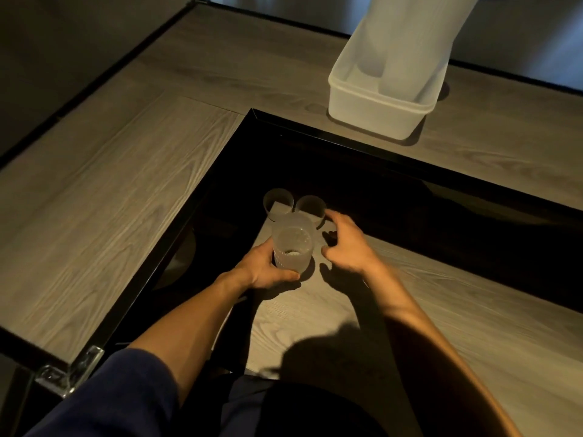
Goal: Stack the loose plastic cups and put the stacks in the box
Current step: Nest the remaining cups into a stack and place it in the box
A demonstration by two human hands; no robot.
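Both hands work over a lower wooden shelf (315, 310) inside a black-framed recess (347, 143), whose far edge lies between them and the box (375, 118). Two loose cups (279, 203) (310, 207) stand upright, touching, just beyond the fingers. The left hand (268, 269) grasps a frosted cup (293, 250) upright, fingers wrapped round its base. The right hand (347, 244) hovers beside it, fingers spread and loosely bent, holding nothing, fingertips near the right loose cup. Well beyond the right hand, tall cup stacks (400, 42) lean in the box.

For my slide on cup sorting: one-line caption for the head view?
Left hand grips a cup stack, right hand hovers by a loose cup, box waits beyond.
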